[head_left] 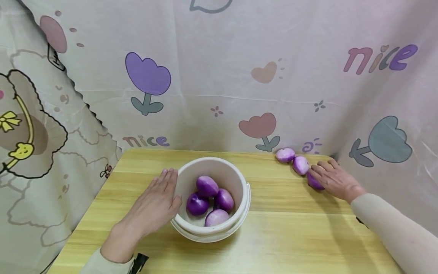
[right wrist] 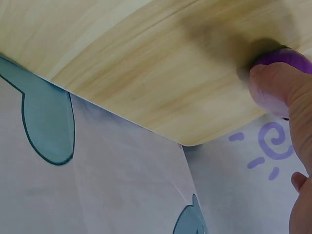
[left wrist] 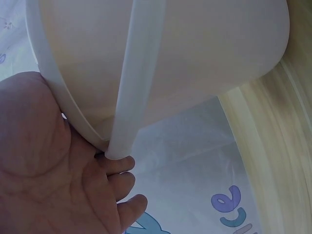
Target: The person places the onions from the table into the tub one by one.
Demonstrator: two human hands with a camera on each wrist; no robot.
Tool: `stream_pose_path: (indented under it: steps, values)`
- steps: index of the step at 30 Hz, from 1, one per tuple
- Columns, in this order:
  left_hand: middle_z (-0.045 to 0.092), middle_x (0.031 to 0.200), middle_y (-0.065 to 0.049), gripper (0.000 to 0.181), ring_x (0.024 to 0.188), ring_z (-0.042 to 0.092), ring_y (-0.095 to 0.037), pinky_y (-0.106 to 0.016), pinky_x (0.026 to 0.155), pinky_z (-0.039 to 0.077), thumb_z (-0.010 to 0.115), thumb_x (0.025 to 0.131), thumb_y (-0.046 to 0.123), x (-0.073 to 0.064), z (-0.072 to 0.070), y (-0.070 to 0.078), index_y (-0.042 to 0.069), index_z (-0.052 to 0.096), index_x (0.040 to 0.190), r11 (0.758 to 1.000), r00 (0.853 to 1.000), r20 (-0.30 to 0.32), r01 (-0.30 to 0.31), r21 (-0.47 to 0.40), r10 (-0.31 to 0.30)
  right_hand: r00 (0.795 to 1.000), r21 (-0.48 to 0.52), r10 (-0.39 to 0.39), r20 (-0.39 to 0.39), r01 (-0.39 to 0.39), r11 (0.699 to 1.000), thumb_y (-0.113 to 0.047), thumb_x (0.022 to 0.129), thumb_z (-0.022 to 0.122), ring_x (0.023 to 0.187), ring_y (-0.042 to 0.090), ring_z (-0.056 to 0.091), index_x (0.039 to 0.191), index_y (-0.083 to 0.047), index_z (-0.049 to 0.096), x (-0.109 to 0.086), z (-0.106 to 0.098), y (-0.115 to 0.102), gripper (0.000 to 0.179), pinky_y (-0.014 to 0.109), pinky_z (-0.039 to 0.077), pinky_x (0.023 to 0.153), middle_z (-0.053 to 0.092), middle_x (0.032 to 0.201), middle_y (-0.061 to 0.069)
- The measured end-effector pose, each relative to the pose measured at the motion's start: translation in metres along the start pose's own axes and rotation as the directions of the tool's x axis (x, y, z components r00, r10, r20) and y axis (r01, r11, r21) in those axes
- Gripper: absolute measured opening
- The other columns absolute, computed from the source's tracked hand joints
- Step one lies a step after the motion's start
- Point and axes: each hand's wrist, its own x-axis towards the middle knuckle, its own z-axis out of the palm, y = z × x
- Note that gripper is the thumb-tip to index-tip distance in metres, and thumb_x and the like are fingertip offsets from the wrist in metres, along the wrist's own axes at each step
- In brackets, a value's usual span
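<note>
A white bucket [head_left: 213, 230] with a handle [left wrist: 136, 73] along its side stands on the table. Several purple onions [head_left: 197, 204] lie in its bottom. My left hand [head_left: 154, 203] rests against the left side of the bucket's rim, fingers straight in the head view. At the far right of the table, my right hand [head_left: 337, 179] holds a purple onion [head_left: 315, 182], its thumb [right wrist: 278, 80] lying on the onion's side in the right wrist view. Two paler onions [head_left: 285, 155] sit just beyond that hand, side by side near the back edge.
The wooden table [head_left: 284, 232] ends at a patterned curtain [head_left: 205, 76] hanging behind it. More of the cloth hangs along the left and right sides. The table's far right corner [right wrist: 187, 142] is close to my right hand.
</note>
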Motion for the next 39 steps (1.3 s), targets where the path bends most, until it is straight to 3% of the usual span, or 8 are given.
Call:
stream_pose_path:
  steps: [3,9,15,20,26,29,35,39]
  values:
    - [0.018,0.161,-0.020,0.071,0.150,0.014,-0.036,-0.054,0.122,0.017,0.040,0.101,0.039,0.000,0.000,0.001,-0.002,0.018,0.154,1.000,1.000,0.002,0.002,-0.004,-0.002,1.000,-0.006,0.006,-0.019,-0.007,1.000,-0.002,0.084,0.067,0.124,0.040,0.046,0.141,-0.009,0.049,0.000,0.004,-0.002,0.060,0.064,0.036,0.105,0.053,0.138,0.015]
    - [0.018,0.161,-0.020,0.070,0.150,0.014,-0.036,-0.054,0.122,0.017,0.040,0.101,0.038,0.000,0.000,0.000,-0.001,0.018,0.154,1.000,1.000,0.002,0.008,-0.003,-0.008,0.989,0.017,-0.001,-0.151,0.004,1.000,-0.015,0.080,0.065,0.115,0.043,0.049,0.131,-0.003,0.054,-0.001,0.011,-0.004,0.053,0.061,0.041,0.095,0.057,0.127,0.020]
    - [0.018,0.161,-0.021,0.071,0.150,0.014,-0.036,-0.055,0.122,0.018,0.041,0.101,0.038,0.000,-0.001,0.001,-0.002,0.018,0.154,1.000,1.000,0.008,0.010,-0.010,-0.010,0.981,0.098,0.078,-0.178,-0.061,0.993,-0.048,0.065,0.078,0.110,0.044,0.050,0.124,0.002,0.051,0.001,0.007,-0.006,0.082,0.063,0.041,0.098,0.056,0.118,0.025]
    - [0.018,0.161,-0.021,0.070,0.150,0.014,-0.037,-0.055,0.122,0.018,0.040,0.101,0.038,0.000,-0.003,0.002,-0.002,0.017,0.154,1.000,1.000,0.012,0.010,-0.012,-0.009,0.976,0.150,0.146,-0.159,-0.122,0.981,-0.053,0.069,0.073,0.107,0.043,0.051,0.122,0.000,0.051,0.006,0.002,-0.010,0.078,0.061,0.038,0.101,0.056,0.112,0.023]
    - [0.021,0.160,-0.023,0.069,0.149,0.017,-0.038,-0.055,0.121,0.020,0.040,0.101,0.036,-0.001,-0.002,0.002,-0.004,0.019,0.153,1.000,1.000,-0.006,-0.009,-0.003,0.009,0.958,0.173,0.164,-0.235,-0.124,0.977,-0.056,0.074,0.067,0.107,0.040,0.051,0.126,0.001,0.050,0.015,-0.007,-0.017,0.080,0.055,0.039,0.097,0.058,0.113,0.021]
    - [0.021,0.160,-0.023,0.069,0.149,0.017,-0.038,-0.055,0.121,0.020,0.040,0.101,0.036,-0.001,-0.002,0.002,-0.003,0.019,0.154,1.000,1.000,-0.008,-0.009,-0.003,0.009,0.949,0.181,0.158,-0.274,-0.111,0.977,-0.061,0.080,0.060,0.110,0.041,0.051,0.130,0.002,0.049,0.022,-0.013,-0.019,0.081,0.053,0.041,0.098,0.058,0.117,0.022]
    - [0.018,0.161,-0.022,0.070,0.150,0.014,-0.037,-0.054,0.122,0.018,0.039,0.101,0.038,-0.001,-0.001,0.002,-0.002,0.017,0.154,1.000,1.000,0.000,-0.002,-0.008,0.002,0.935,0.196,0.154,-0.318,-0.094,0.976,-0.072,0.092,0.021,0.116,0.041,0.050,0.135,0.002,0.045,0.035,-0.024,-0.023,0.090,0.054,0.041,0.103,0.055,0.125,0.023]
    - [0.019,0.160,-0.022,0.070,0.150,0.015,-0.037,-0.055,0.121,0.019,0.040,0.101,0.037,-0.001,-0.001,0.002,-0.002,0.018,0.154,1.000,1.000,-0.012,-0.004,-0.007,0.004,0.923,0.224,0.177,-0.342,-0.103,0.969,-0.073,0.091,0.018,0.117,0.040,0.048,0.136,0.002,0.044,0.045,-0.031,-0.026,0.091,0.055,0.040,0.103,0.054,0.127,0.022]
